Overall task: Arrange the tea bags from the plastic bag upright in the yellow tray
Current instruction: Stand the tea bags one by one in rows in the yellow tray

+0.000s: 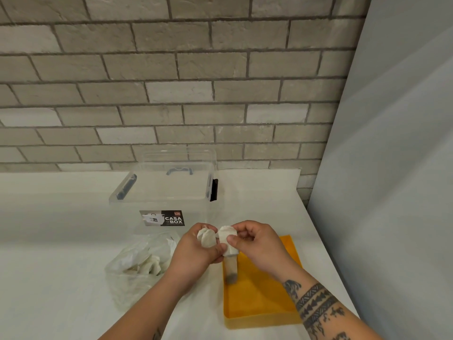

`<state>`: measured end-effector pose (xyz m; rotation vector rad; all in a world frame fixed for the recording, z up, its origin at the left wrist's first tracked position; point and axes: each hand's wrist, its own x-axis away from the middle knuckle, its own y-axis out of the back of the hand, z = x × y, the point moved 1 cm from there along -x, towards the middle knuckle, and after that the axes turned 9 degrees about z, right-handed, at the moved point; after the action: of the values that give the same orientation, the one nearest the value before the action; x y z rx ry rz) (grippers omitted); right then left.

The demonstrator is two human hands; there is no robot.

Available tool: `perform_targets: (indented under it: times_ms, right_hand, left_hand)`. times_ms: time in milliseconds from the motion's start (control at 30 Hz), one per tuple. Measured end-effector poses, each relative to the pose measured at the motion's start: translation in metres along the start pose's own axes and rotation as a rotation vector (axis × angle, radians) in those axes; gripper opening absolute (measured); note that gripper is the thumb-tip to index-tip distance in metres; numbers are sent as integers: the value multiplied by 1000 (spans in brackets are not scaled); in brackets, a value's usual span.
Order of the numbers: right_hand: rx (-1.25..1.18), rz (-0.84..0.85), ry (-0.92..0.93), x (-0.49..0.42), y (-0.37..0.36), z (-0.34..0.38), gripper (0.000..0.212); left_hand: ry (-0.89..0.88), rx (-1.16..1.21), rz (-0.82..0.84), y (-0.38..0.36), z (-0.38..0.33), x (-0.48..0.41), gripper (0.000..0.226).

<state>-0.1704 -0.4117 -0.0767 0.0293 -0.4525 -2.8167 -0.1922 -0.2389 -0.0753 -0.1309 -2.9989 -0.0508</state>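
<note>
Counter (49, 229) across lower frame, brick wall (171, 69) behind, panel (392, 168) down right edge. Storage box (161, 192) centre, back of counter. Plastic bag (122, 278) in front of it, lower left of centre, bagged tea bags (152, 263) inside. Tray (264, 298) right of bag, standing tea bag (231, 268) at its left wall. Left hand (193, 256) and right hand (259, 244) meet above tray's far-left corner, holding left-hand tea bag (207, 238) and right-hand tea bag (228, 239).

The yellow tray (264, 298) is lying mostly open, a brownish tea bag (231, 268) alone hugging its left wall. The left hand (193, 251), gripping a bunch of tea bags (207, 238), and the right hand (257, 244), pinching a white tea bag (228, 241), are meeting above its far left corner, blocking that end. The plastic bag (139, 261) is crowding the left, the clear box (166, 192) is standing behind, and a grey panel (392, 168) is closing the right. Open surface (49, 241) is stretching leftward.
</note>
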Motion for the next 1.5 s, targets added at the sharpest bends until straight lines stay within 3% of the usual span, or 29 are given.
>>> perform_targets:
  times_ms: [133,300,467,600,900,1200,1500]
  right_hand:
    - [35,2,-26,5,2,-6,1]
    - [-8,-46,-94,9,4,-22,3]
    - [-88,-45,-219,13,0,-52,8]
    - [50,13,-313,10,-13,-67,15]
    - [173,56,-401,4,-34,-80,16]
    - [366,66,-418,4,-29,-83,42]
    - [401,56,-397,3,-32,-85,43]
  left_hand:
    - [1,5,12,0,4,1,31]
    - [62,40,-47,-1,15,3,7]
    - [272,-122,-13,-3,44,3,13]
    - [368,-221,52,-6,58,5,21]
    - [376,-245,85,-5,64,1,14]
    - [387,-235,84,-3,67,0,13]
    - [388,-234,75,-5,65,2,15]
